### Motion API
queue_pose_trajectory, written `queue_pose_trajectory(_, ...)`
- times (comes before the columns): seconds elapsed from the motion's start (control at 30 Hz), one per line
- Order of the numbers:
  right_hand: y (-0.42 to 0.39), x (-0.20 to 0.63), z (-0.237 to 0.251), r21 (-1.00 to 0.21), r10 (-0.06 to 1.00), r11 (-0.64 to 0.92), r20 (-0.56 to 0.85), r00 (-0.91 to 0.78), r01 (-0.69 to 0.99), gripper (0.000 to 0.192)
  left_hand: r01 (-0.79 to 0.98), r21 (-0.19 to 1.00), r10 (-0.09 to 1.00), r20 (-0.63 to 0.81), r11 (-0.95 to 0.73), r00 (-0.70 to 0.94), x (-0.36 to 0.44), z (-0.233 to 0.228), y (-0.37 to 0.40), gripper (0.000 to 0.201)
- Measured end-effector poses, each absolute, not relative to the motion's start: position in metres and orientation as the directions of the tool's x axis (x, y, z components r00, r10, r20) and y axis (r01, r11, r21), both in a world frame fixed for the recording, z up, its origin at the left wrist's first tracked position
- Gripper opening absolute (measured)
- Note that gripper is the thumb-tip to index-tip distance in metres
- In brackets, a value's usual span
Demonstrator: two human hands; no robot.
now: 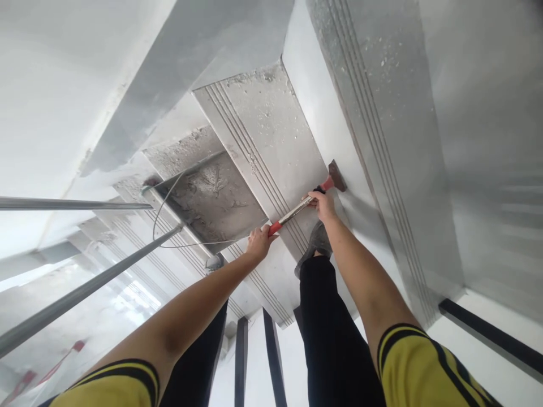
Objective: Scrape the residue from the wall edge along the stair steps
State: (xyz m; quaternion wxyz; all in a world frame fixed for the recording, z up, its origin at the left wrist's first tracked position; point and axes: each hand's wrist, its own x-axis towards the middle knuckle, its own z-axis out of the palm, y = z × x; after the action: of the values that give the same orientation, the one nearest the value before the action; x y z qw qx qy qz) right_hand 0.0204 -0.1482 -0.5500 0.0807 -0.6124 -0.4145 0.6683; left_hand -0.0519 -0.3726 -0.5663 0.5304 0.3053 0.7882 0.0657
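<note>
**Two hands on a long scraper, down on the stairs**

A person stands on grey stairs and looks down at their own arms. Both arms reach forward, with yellow and black sleeves at the bottom of the view.

The left hand is closed tight around the red end of a long scraper. The right hand is closed around the same tool further along, near its head. So both hands hold the one tool, one behind the other.

The scraper has a shiny metal shaft, red parts, and a flat brown blade at the far end. The blade touches the step right where the flat part meets the white upright wall of the next step. The step is grey with thin grooved lines along its edge, and it is dotted with white specks and crumbs.

Just below the right hand, a grey shoe stands on the step, with a black trouser leg above it.

To the left, two metal rails run across. A thin wire loops over a lower, dirtier step.
</note>
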Motion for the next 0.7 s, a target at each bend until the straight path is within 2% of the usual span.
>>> queue_pose_trajectory(0.17,-0.146,0.038,-0.544,-0.759,0.678,-0.572,-0.651,-0.341,0.312,0.015,0.448,0.481,0.619,-0.750,0.753,-0.235,-0.038,-0.567,-0.375,0.042)
queue_pose_trajectory(0.37,-0.153,0.049,-0.560,-0.629,0.577,-0.681,-0.776,-0.254,0.375,0.019,0.439,0.404,0.533,-0.817,0.802,-0.220,-0.024,-0.566,-0.383,0.041)
queue_pose_trajectory(0.5,-0.157,0.058,-0.547,-0.715,0.625,-0.656,-0.694,-0.359,0.241,0.016,0.462,0.446,0.587,-0.779,0.766,-0.221,-0.022,-0.556,-0.384,0.040)
queue_pose_trajectory(0.57,-0.157,0.065,-0.546,-0.718,0.617,-0.656,-0.688,-0.383,0.233,0.015,0.458,0.447,0.583,-0.785,0.768,-0.210,-0.017,-0.553,-0.385,0.040)
queue_pose_trajectory(0.7,-0.160,0.073,-0.561,-0.588,0.506,-0.743,-0.806,-0.307,0.320,0.016,0.457,0.363,0.493,-0.845,0.812,-0.204,-0.006,-0.550,-0.389,0.040)
